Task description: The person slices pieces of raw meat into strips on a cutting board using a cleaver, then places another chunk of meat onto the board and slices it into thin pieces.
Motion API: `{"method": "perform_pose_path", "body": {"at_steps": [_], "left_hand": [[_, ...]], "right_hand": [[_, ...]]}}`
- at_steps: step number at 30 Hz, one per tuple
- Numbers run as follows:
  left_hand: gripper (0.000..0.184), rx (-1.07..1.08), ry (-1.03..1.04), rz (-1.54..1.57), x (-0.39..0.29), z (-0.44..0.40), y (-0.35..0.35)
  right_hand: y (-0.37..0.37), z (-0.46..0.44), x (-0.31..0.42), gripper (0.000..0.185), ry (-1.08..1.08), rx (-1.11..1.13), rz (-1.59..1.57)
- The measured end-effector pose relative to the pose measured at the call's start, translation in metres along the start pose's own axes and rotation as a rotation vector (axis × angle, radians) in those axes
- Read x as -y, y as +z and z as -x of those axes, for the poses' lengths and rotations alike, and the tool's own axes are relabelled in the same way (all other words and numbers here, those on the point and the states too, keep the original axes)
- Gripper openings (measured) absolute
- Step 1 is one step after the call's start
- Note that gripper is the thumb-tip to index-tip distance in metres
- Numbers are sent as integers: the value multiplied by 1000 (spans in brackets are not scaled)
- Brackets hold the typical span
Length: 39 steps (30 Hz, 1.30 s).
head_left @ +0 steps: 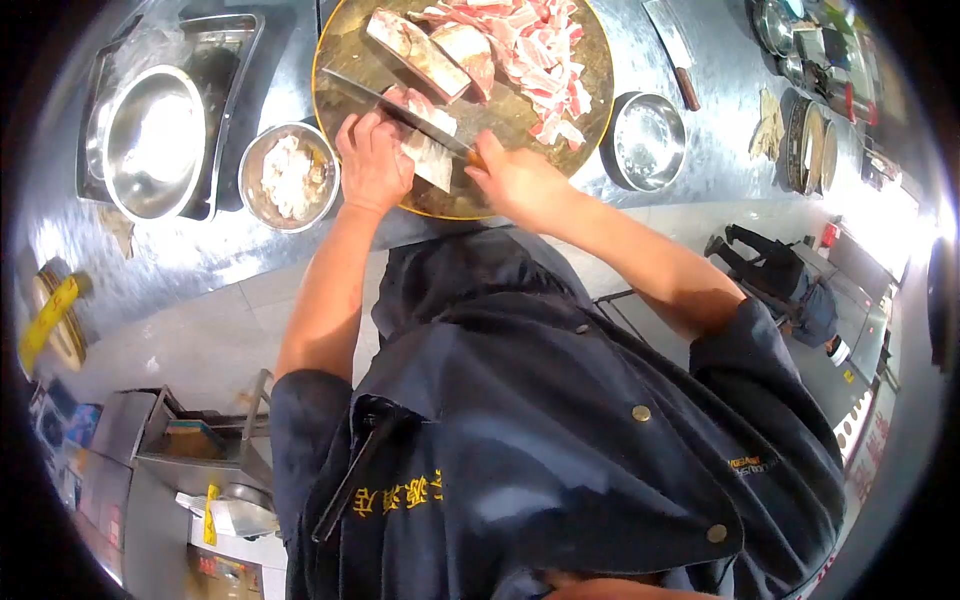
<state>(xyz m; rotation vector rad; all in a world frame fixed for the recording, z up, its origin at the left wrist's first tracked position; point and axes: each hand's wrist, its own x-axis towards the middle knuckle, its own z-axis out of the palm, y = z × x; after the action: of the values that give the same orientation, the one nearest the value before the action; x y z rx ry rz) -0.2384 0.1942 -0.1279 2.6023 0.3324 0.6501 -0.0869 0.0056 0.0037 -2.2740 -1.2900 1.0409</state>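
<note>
Steel knife [427, 129], its handle grasped in the right hand [522, 184], crosses meat [430, 165] that the left hand [376, 160] touches with bent fingers on a round chopping board [342, 50]; beyond lie meat slices [530, 50].

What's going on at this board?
A person is cutting meat on a round board. The right hand grips a knife, its blade across a piece of meat; the left hand is against that piece. Cut depth isn't clear. Two larger chunks and a pile of slices lie farther up the board. A second knife lies on the metal table.
</note>
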Motion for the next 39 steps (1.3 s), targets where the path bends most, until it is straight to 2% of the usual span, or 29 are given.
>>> {"method": "perform_pose_path", "body": {"at_steps": [9, 13, 15, 17, 20, 21, 23, 26, 27, 29, 31, 33, 34, 35, 37, 38, 39], "left_hand": [[31, -8, 35, -86, 2, 3, 6], [31, 36, -51, -99, -19, -1, -2], [31, 27, -362, -244, -48, -3, -5], [41, 77, -643, -111, -67, -12, -12], [61, -43, -793, -196, -79, -16, 12], [73, -107, -879, -125, -82, -18, 19], [81, -121, -1070, -118, -100, -36, 19], [100, -23, -1093, -32, -109, -50, -3], [100, -34, -1085, -37, -111, -53, -6], [96, 0, -1208, -75, -114, -53, -11], [94, -37, -1162, -131, -93, -34, -4], [95, -134, -1155, 32, -62, -16, 0], [88, -333, -980, 227, -15, 8, 25], [88, -328, -969, 235, -12, -1, 11], [79, -277, -1169, 898, -18, -21, -25], [69, -294, -1091, 1032, 4, -29, -25], [62, -200, -1032, 1144, 7, -54, -38]], "right_hand": [[37, -25, -18, 32, -60, -113, 6], [37, -6, -18, 32, -127, -177, 30], [35, 19, -20, 32, -150, -194, 53], [34, 58, -32, 31, -11, -131, 20], [48, 66, -54, 28, -1, -142, -33], [50, 68, -54, 28, -10, -146, -48], [45, 68, -54, 27, -13, -154, -59], [27, 67, -65, 27, -32, -140, -17], [20, 67, -70, 27, -41, -150, -17], [14, 74, -81, 28, 3, -167, 57], [12, 85, -87, 29, 7, -217, 65], [9, 101, -85, 29, 1, -221, 129], [14, 108, -89, 28, 17, -228, 120], [16, 117, -94, 28, 26, -239, 122], [21, 138, -102, 27, 59, -232, 129], [25, 149, -105, 27, 87, -232, 132], [30, 158, -107, 27, 107, -255, 92]]}}
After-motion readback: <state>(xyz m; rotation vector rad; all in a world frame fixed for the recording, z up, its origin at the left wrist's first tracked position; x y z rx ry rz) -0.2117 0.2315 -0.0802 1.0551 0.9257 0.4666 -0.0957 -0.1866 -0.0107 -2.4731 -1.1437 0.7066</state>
